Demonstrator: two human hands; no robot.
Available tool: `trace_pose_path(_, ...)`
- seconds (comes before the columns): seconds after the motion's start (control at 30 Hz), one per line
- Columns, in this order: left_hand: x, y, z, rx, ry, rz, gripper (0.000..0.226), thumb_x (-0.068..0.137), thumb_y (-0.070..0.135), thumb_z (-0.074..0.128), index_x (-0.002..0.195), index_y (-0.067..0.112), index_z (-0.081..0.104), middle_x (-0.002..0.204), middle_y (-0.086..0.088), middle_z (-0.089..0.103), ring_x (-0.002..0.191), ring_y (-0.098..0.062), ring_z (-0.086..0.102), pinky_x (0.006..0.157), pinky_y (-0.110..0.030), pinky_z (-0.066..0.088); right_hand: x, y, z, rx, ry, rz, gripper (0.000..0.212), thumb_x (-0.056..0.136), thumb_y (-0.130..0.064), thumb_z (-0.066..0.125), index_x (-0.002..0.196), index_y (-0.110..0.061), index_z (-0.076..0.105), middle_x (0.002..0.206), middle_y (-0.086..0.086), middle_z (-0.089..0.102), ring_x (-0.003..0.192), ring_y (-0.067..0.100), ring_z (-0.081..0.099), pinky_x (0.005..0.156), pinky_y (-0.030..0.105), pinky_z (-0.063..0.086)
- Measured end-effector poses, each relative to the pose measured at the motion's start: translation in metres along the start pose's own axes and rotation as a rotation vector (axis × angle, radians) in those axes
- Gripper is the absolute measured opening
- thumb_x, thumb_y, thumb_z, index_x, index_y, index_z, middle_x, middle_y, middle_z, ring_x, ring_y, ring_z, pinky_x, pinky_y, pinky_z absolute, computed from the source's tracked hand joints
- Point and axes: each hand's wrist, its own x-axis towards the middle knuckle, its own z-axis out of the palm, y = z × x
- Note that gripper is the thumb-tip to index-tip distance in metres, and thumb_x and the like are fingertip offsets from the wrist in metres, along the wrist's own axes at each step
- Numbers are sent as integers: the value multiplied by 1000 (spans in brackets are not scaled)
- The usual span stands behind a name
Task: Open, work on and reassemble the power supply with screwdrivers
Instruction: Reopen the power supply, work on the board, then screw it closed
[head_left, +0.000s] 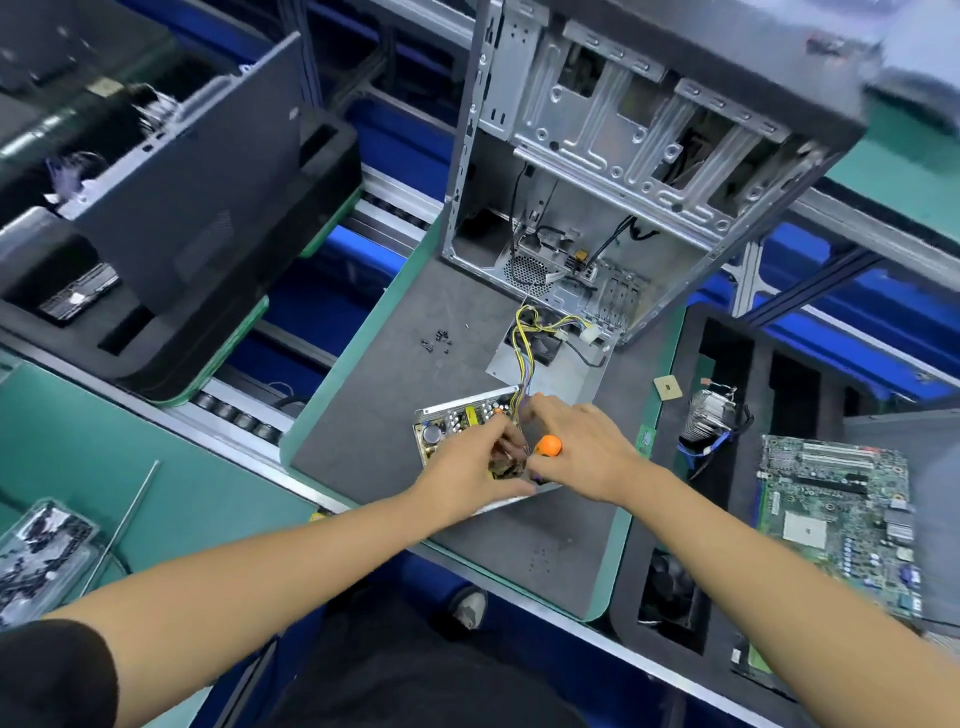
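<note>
With its cover (550, 364) already off and screws (437, 340) loose on the grey mat (374, 415), the power supply (462, 421) lies open mid-task; left hand (467, 467) pinches its board, right hand (576, 447) grips an orange-handled screwdriver (548, 445), reassembly pending.

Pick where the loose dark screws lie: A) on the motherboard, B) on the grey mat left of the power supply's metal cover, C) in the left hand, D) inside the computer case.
B: the screws sit scattered on the grey mat, left of the metal cover.
</note>
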Motion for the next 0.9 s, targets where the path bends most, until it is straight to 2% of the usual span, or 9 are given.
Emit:
trace_pose_path(0.13, 8, 3, 3, 48, 26, -18, 20, 81, 45, 77, 96, 41, 64, 86, 23, 71, 84, 5, 66, 73, -27, 53, -3, -3, -1, 15, 9, 73, 45, 71, -56, 43, 108, -30, 38, 92, -5, 34, 72, 18, 42, 64, 36, 26)
trace_pose_path(0.2, 11, 2, 1, 86, -8, 6, 19, 84, 48, 74, 98, 48, 61, 87, 25, 70, 85, 8, 65, 72, -18, 49, -6, -6, -2, 74, -1, 123, 43, 69, -57, 49, 104, -36, 35, 87, -9, 43, 73, 26, 50, 57, 35, 30)
trace_pose_path(0.27, 13, -3, 0, 73, -75, 9, 23, 88, 39, 75, 98, 51, 58, 91, 23, 71, 84, 5, 68, 76, -22, 55, -10, -7, -4, 127, -24, 154, 48, 67, -60, 57, 103, -41, 33, 73, -10, 54, 72, 25, 55, 58, 34, 40)
trace_pose_path(0.4, 21, -10, -6, 115, -108, 62, 22, 90, 40, 76, 104, 29, 62, 95, 11, 73, 84, -9, 69, 81, -37, 55, -11, -8, -17, -66, 12, -51, 43, 72, -57, 57, 107, -41, 38, 74, -19, 58, 65, 13, 55, 56, 29, 34)
trace_pose_path(0.5, 27, -8, -11, 79, -189, 118, 28, 89, 33, 78, 115, 27, 68, 94, 13, 73, 88, -6, 67, 86, -30, 52, -9, -9, -26, -346, -57, -301, 37, 86, -38, 59, 119, -41, 42, 95, -12, 63, 73, 19, 60, 53, 29, 35)
trace_pose_path(0.6, 30, -3, -16, 39, -320, 104, 31, 87, 29, 81, 115, 22, 70, 94, 9, 76, 90, -9, 71, 88, -32, 54, -6, -17, -28, -515, -110, -293, 36, 95, -39, 52, 129, -33, 45, 91, -2, 66, 66, 29, 55, 51, 32, 35)
trace_pose_path(0.73, 32, 2, -16, 135, -331, 116, 38, 78, 41, 83, 102, 14, 72, 86, -4, 75, 82, -24, 68, 77, -38, 52, -2, -33, -24, -684, -120, -193, 31, 98, -43, 40, 117, -24, 56, 74, 7, 63, 47, 26, 36, 46, 30, 21)
trace_pose_path(0.83, 36, 1, -15, 157, -330, 105, 18, 84, 23, 80, 93, 8, 75, 85, -6, 76, 79, -18, 67, 76, -36, 51, -8, -35, -23, -614, -116, -196, 36, 97, -51, 40, 117, -23, 47, 89, 4, 65, 60, 31, 55, 50, 33, 38)
trace_pose_path(0.9, 39, 0, -19, 137, -365, 112, 16, 83, 21, 82, 89, 8, 75, 80, -4, 74, 74, -13, 63, 74, -32, 48, -13, -34, -26, -504, -123, -288, 36, 95, -49, 38, 119, -23, 44, 101, -2, 62, 66, 30, 57, 52, 37, 46)
